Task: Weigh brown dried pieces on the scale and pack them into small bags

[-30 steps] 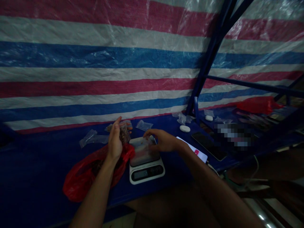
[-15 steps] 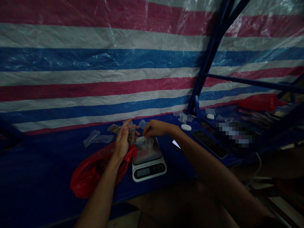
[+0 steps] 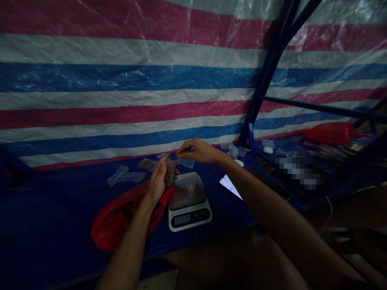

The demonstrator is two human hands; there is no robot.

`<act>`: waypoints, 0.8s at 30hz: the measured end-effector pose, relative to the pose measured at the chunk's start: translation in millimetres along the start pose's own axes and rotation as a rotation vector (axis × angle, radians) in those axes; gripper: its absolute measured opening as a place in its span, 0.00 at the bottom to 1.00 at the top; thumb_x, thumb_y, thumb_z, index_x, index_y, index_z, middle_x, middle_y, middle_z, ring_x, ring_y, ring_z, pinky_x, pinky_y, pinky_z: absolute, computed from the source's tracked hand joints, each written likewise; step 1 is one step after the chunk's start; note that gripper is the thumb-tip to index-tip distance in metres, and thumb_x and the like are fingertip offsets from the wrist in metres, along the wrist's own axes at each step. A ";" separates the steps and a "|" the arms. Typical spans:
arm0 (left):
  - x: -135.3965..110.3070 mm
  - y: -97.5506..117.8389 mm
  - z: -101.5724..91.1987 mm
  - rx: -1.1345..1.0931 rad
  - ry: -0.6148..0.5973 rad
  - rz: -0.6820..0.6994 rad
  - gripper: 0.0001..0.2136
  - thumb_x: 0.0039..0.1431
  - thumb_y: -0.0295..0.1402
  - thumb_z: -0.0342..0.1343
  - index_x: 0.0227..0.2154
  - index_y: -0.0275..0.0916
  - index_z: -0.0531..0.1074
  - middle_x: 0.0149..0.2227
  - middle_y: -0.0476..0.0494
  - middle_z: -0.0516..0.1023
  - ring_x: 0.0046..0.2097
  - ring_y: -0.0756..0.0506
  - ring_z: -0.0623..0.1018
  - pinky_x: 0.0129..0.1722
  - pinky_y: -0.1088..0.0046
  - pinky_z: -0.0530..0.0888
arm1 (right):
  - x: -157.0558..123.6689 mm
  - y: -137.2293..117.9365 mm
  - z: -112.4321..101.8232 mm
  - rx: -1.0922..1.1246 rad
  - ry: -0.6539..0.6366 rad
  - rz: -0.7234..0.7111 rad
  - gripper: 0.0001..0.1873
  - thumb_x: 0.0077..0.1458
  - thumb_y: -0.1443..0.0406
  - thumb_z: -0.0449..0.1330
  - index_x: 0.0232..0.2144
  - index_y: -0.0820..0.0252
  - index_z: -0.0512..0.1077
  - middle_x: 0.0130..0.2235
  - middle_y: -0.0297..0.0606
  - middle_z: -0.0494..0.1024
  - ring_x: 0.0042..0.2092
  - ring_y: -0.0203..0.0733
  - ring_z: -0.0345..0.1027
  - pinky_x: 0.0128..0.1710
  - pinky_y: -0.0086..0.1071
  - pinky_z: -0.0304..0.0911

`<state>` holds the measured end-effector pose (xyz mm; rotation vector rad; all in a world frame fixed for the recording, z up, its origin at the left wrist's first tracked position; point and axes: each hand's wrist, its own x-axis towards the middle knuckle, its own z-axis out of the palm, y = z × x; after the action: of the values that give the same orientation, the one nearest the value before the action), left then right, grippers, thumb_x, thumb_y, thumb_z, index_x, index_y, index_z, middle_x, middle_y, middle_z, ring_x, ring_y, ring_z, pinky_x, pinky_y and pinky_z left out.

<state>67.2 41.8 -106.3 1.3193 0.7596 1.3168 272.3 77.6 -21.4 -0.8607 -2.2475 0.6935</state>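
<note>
My left hand [image 3: 156,183] is closed around a small clear plastic bag [image 3: 170,174] with brown bits in it, held upright at the scale's left edge. Just above the bag's top, my right hand [image 3: 195,151] has its fingertips pinched together; anything between them is too small to make out. A small clear cup [image 3: 190,185] stands on the metal plate of the white kitchen scale [image 3: 190,217], whose display is lit but unreadable. Partly behind my left forearm lies an open red plastic bag [image 3: 110,221] with dark brown bits inside.
Behind the scale lie clear plastic bags [image 3: 125,176], and another bag [image 3: 147,164] holds brown bits. A lit phone [image 3: 230,186] is partly under my right forearm. A blue metal post [image 3: 252,121] rises at the back, before a striped tarp [image 3: 121,96]. Farther right sits a red bag [image 3: 331,133].
My right hand has moved up and left, from over the clear cup to above the bag in my left hand. More of the phone screen now shows.
</note>
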 end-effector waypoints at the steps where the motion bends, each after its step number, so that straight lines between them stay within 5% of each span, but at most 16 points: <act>1: -0.2 -0.7 -0.1 -0.006 -0.001 -0.008 0.35 0.61 0.58 0.56 0.62 0.39 0.69 0.42 0.39 0.82 0.33 0.45 0.80 0.29 0.71 0.78 | 2.9 -6.3 1.2 -0.001 -0.017 -0.031 0.12 0.60 0.65 0.63 0.44 0.63 0.83 0.41 0.41 0.85 0.41 0.41 0.76 0.42 0.31 0.67; 5: -1.5 -2.4 -0.8 -0.013 -0.011 -0.013 0.34 0.59 0.60 0.58 0.58 0.38 0.73 0.32 0.42 0.81 0.30 0.45 0.79 0.28 0.71 0.77 | 11.5 -22.0 9.5 -0.037 -0.191 -0.112 0.11 0.64 0.66 0.60 0.43 0.62 0.83 0.37 0.38 0.84 0.37 0.38 0.74 0.40 0.31 0.65; 10: -1.7 -0.4 1.1 -0.046 0.010 -0.011 0.38 0.58 0.62 0.55 0.62 0.38 0.69 0.33 0.41 0.83 0.29 0.43 0.81 0.26 0.69 0.77 | 5.5 -22.9 10.5 -0.067 -0.004 -0.041 0.11 0.61 0.64 0.64 0.44 0.62 0.81 0.40 0.39 0.82 0.38 0.39 0.72 0.40 0.32 0.65; 16: -0.2 -1.2 -0.5 -0.017 0.056 0.035 0.41 0.61 0.64 0.49 0.67 0.39 0.64 0.38 0.38 0.85 0.36 0.39 0.84 0.35 0.63 0.81 | -8.6 -19.4 15.6 0.092 0.006 0.024 0.09 0.57 0.61 0.67 0.34 0.63 0.80 0.33 0.37 0.80 0.35 0.39 0.72 0.37 0.32 0.64; 20: 0.2 3.7 -2.1 0.181 0.093 0.204 0.31 0.59 0.56 0.60 0.56 0.36 0.76 0.47 0.37 0.84 0.50 0.37 0.82 0.49 0.63 0.78 | -13.1 -16.5 19.5 0.204 0.147 0.055 0.10 0.57 0.60 0.66 0.34 0.63 0.79 0.34 0.37 0.80 0.37 0.40 0.73 0.40 0.34 0.65; 24: 1.4 8.7 -3.3 0.316 0.135 0.252 0.24 0.58 0.52 0.62 0.43 0.35 0.82 0.41 0.39 0.85 0.42 0.40 0.82 0.44 0.66 0.78 | -17.4 -12.4 23.0 0.167 0.240 0.035 0.09 0.57 0.61 0.66 0.34 0.63 0.79 0.37 0.38 0.80 0.40 0.40 0.72 0.42 0.35 0.64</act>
<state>62.3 41.9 -98.3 1.6304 0.9467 1.5427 261.5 51.4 -34.9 -0.8548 -1.9368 0.7410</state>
